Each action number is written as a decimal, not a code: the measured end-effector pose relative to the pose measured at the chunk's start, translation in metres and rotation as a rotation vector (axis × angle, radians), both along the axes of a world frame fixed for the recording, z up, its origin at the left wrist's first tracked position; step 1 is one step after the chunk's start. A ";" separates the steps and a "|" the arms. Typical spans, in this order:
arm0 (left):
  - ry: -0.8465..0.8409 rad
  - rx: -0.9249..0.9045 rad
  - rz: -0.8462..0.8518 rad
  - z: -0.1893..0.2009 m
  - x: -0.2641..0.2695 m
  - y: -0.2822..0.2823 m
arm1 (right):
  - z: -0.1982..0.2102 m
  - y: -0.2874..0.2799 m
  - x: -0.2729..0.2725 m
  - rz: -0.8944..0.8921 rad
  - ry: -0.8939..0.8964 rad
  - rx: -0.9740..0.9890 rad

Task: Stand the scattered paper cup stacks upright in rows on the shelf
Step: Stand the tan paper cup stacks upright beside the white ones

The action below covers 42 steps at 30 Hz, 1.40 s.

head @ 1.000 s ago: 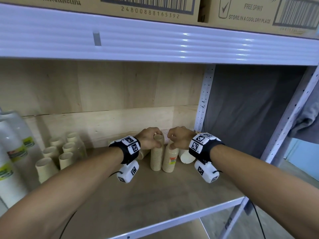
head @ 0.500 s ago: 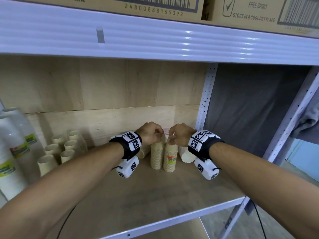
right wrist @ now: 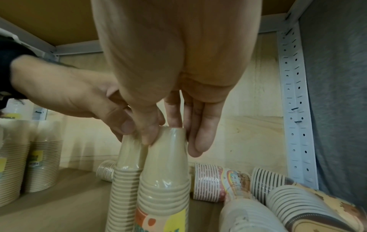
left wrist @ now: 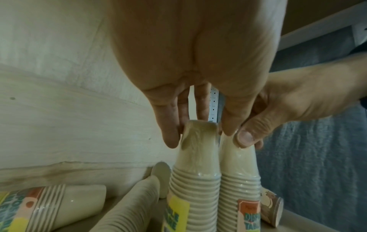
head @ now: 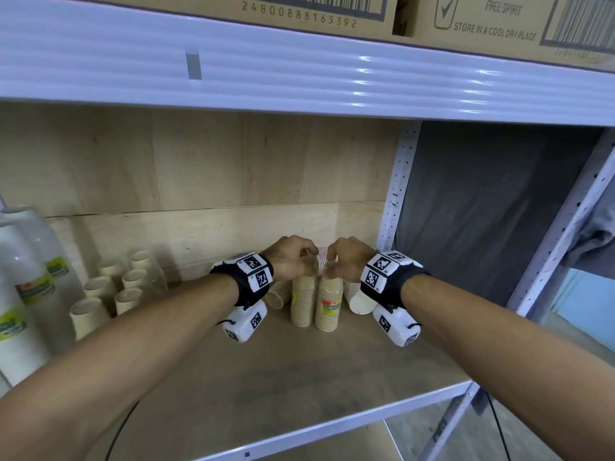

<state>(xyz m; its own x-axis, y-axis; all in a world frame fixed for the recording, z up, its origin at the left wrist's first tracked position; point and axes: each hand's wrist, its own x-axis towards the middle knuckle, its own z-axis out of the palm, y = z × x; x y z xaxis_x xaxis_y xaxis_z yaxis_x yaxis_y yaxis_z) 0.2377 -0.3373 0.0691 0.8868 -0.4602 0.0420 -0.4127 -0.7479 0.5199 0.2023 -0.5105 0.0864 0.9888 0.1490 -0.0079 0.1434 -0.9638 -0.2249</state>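
Two wrapped beige paper cup stacks stand upright side by side at the back of the shelf, the left stack (head: 303, 301) and the right stack (head: 329, 304). My left hand (head: 307, 261) grips the top of the left stack (left wrist: 195, 158) with fingers and thumb round it. My right hand (head: 331, 267) pinches the top of the right stack (right wrist: 166, 157). A beige stack (head: 279, 294) lies on its side behind them on the left, a white one (head: 357, 299) on the right. Patterned stacks (right wrist: 218, 183) lie by the right post.
Short upright cup stacks (head: 109, 294) stand in rows at the left, with tall white wrapped stacks (head: 20, 294) at the far left. A perforated metal post (head: 399, 194) bounds the shelf on the right. The shelf's front edge (head: 332, 424) runs below my forearms. Cardboard boxes sit on the shelf above.
Both hands keep their hold on the tops of the two upright stacks, which stand in the same place. Only the head view has shifted slightly.
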 end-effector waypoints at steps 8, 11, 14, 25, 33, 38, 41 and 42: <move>-0.058 0.057 0.021 0.002 -0.002 -0.003 | -0.002 -0.001 0.001 -0.001 0.003 0.004; -0.049 0.035 0.030 0.002 -0.002 -0.003 | -0.001 0.000 0.001 -0.005 0.005 0.009; 0.002 0.022 -0.013 0.002 -0.004 -0.003 | -0.001 -0.001 0.000 0.005 0.001 0.023; -0.068 0.070 0.053 0.004 -0.005 -0.007 | 0.003 0.000 -0.003 0.002 0.020 0.068; -0.054 0.096 0.107 0.010 -0.008 -0.007 | 0.005 0.001 -0.005 0.004 0.020 0.068; -0.017 0.162 0.007 0.013 -0.011 -0.010 | 0.006 0.001 -0.007 0.008 0.021 0.065; -0.030 0.177 0.004 0.013 -0.011 -0.011 | 0.008 0.002 -0.008 0.019 0.024 0.045; -0.037 0.182 0.014 0.014 -0.011 -0.011 | 0.009 0.003 -0.008 0.024 0.026 0.038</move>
